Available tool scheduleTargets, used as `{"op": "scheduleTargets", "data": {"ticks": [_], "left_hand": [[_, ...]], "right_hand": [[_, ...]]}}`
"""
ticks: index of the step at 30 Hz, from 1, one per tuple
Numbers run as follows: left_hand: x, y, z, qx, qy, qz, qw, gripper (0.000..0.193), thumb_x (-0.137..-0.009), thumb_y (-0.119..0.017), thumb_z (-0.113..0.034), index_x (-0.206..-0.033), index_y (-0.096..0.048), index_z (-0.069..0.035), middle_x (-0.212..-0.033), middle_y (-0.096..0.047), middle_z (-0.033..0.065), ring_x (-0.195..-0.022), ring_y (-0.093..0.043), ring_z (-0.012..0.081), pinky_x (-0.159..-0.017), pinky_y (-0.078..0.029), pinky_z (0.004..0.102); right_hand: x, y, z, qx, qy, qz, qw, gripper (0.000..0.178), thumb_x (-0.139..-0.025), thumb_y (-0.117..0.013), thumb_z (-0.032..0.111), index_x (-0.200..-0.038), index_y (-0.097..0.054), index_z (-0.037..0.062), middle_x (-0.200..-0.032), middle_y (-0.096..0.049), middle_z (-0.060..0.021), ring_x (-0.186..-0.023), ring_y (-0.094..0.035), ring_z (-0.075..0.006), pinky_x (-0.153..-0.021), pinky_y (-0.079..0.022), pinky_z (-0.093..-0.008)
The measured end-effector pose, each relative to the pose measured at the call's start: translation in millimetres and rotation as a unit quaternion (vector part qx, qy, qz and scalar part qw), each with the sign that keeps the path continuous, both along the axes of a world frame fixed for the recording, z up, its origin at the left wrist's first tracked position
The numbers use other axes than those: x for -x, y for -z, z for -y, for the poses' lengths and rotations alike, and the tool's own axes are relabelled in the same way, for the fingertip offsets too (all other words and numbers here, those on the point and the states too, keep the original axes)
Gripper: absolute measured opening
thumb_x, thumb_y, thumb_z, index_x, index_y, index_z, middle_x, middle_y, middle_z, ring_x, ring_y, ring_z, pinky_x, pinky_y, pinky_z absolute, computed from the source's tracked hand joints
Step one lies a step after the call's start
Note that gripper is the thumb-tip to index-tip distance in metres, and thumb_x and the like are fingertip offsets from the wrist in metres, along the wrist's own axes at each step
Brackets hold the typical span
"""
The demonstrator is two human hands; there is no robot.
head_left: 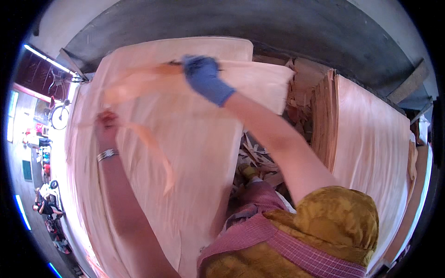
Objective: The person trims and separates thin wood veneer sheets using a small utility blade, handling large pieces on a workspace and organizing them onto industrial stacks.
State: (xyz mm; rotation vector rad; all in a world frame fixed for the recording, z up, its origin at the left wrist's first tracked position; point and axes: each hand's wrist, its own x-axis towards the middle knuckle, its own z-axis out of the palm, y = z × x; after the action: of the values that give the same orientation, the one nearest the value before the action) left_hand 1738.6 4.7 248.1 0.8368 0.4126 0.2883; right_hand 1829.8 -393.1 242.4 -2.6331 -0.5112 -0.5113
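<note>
My left hand [108, 121], bare and with a pale bracelet at the wrist, is blurred; its fingers look closed on a thin orange veneer strip [155, 147] that curls down beside it. My right hand [204, 76], in a blue glove, is curled over the far part of the stack of wood veneer sheets [185, 139]. Dark bits stick out by the glove, but what it grips is hidden. A blurred orange veneer piece [139, 81] spans the space between both hands. Right of the glove, a loose pale sheet [259, 78] juts past the stack's edge.
Another veneer stack [371, 125] stands at the right. Veneer scraps [259, 150] litter the gap between the stacks, where my shoe [249, 171] shows. A grey wall [296, 28] bounds the far side. At far left are a bicycle [60, 116] and another person [44, 204].
</note>
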Motion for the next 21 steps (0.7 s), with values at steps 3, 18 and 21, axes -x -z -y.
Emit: {"op": "scheduleTargets", "data": {"ticks": [3,18,21], "left_hand": [[9.4,-28.4,-84.6,0.013,0.082,0.095,0.992,0.005,-0.087,-0.057,0.001,-0.092,-0.057,0.002,-0.074,-0.053,0.0037,-0.067,-0.052,0.0115,-0.059,-0.043,0.0197],[-16.0,56.3,81.9,0.184,0.061,0.153,0.969,0.021,-0.097,-0.052,-0.018,-0.096,-0.058,0.002,-0.081,-0.056,0.0103,-0.076,-0.052,0.0211,-0.071,-0.047,0.0323],[-82.5,57.1,202.1,0.086,0.082,0.115,0.986,0.022,-0.098,-0.052,-0.022,-0.105,-0.058,-0.002,-0.096,-0.062,0.0116,-0.085,-0.058,0.0236,-0.072,-0.048,0.0321]], "right_hand": [[-10.2,-9.7,-74.7,0.06,-0.047,0.046,0.996,0.011,-0.085,-0.06,0.017,-0.095,-0.059,0.0128,-0.084,-0.069,-0.0097,-0.077,-0.069,-0.0249,-0.06,-0.05,-0.0435],[-23.9,-13.0,53.2,-0.137,0.037,0.016,0.99,0.01,-0.085,-0.06,0.019,-0.092,-0.056,0.0122,-0.083,-0.066,-0.0114,-0.077,-0.067,-0.0316,-0.064,-0.049,-0.0453],[-56.1,14.9,137.6,-0.227,0.101,0.003,0.969,0.013,-0.088,-0.059,0.023,-0.09,-0.057,0.0101,-0.076,-0.065,-0.0158,-0.073,-0.065,-0.0362,-0.065,-0.05,-0.0478]]}}
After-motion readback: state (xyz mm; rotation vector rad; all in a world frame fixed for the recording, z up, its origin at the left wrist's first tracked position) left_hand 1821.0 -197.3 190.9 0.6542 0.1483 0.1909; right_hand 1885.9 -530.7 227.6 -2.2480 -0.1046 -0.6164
